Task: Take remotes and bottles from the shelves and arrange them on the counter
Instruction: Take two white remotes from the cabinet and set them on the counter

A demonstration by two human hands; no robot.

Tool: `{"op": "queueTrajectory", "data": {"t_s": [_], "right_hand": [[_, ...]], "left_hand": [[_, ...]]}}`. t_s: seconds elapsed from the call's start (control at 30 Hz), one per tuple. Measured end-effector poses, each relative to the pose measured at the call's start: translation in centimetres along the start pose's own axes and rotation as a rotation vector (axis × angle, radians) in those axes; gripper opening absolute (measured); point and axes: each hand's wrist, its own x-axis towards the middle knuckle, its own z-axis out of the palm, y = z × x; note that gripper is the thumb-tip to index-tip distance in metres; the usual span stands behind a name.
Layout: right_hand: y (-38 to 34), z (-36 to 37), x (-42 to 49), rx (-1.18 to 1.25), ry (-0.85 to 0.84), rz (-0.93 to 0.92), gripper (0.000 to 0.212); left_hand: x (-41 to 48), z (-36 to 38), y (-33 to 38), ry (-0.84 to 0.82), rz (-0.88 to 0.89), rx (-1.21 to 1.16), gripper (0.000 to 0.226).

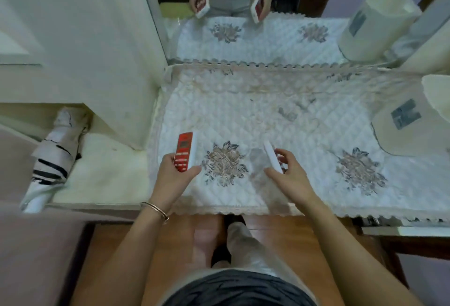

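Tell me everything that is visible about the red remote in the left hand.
The red remote is a slim rectangular bar with a red front face and white sides, probably plastic. A darker display window sits near its far end, with pale rows of buttons or print below, too blurred to read. The left hand holds its near end, thumb on the right edge. It points away from the person, face up, above the quilted floral cloth on the counter, apparently not touching it.

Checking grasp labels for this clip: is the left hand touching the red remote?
Touching. The head view shows the left hand wrapped around the lower end of the red remote, thumb against its right edge.
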Motion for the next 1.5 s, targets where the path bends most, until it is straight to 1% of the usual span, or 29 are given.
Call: {"op": "queueTrajectory", "data": {"t_s": [0.1,0.2,0.23,0.3,0.4,0.53,0.63,0.73,0.83,0.9,1.03,1.13,1.2,1.27,1.33,1.4,1.43,1.5], "right_hand": [[-1.5,1.7,3.1,-0.010,-0.068,-0.023,0.058],[-2.9,3.8,5.8,-0.026,-0.121,-0.014,0.070],[-3.2,4.4,6.6,-0.035,-0.121,-0.021,0.076],[-3.7,5.5,7.8,-0.107,-0.115,-0.044,0.081],[-4.7,6.9,8.6,-0.252,-0.106,-0.040,0.080],[-5.1,8.5,9.1,-0.442,-0.017,-0.040,0.079],[-5.1,9.1,9.2,-0.430,0.003,0.016,0.082],[-4.6,9.6,8.4,-0.465,0.010,0.013,0.083],[-4.3,9.6,7.9,-0.457,0.053,0.049,0.078],[-4.4,9.8,7.8,-0.438,0.068,0.076,0.070],[-5.1,10.7,7.9,-0.401,0.043,0.093,0.060],[-5.8,11.5,8.6,-0.323,0.026,0.058,0.046],[-6.1,11.7,8.9,-0.273,0.018,0.050,0.040],[-6.1,11.8,8.9,-0.227,0.031,0.057,0.038],[-5.7,11.7,8.3,-0.178,0.054,0.046,0.036],[-5.3,11.2,7.0,-0.139,0.090,0.070,0.045],[-5.0,10.8,6.2,-0.125,0.121,0.101,0.051],[-4.0,10.1,4.3,-0.080,0.208,0.157,0.050]], "left_hand": [[2.4,0.7,1.0,0.022,-0.011,0.091,0.044],[4.9,1.5,1.7,0.032,-0.068,0.218,0.070],[5.6,1.8,1.9,0.050,-0.082,0.283,0.073],[6.2,2.5,2.5,0.106,-0.088,0.398,0.071],[6.8,3.2,2.8,0.166,-0.094,0.493,0.071],[7.4,3.4,2.1,0.148,-0.058,0.549,0.074],[7.4,3.1,1.6,0.099,-0.023,0.598,0.079],[7.2,2.6,0.7,0.052,0.015,0.629,0.084],[7.2,2.2,-0.4,0.044,0.062,0.604,0.081],[7.3,2.0,-0.6,0.046,0.075,0.594,0.077],[7.9,1.5,-0.2,0.049,0.076,0.616,0.071],[8.3,1.1,-0.1,0.030,0.099,0.627,0.073],[8.4,0.6,-0.4,0.004,0.129,0.657,0.076],[8.3,0.2,-0.9,-0.020,0.163,0.658,0.076],[8.2,-0.4,-1.4,-0.030,0.193,0.633,0.071],[8.0,-1.2,-1.8,-0.046,0.260,0.608,0.067],[8.0,-1.6,-1.9,-0.066,0.285,0.596,0.070],[7.8,-2.3,-1.8,-0.108,0.350,0.585,0.081]]}}
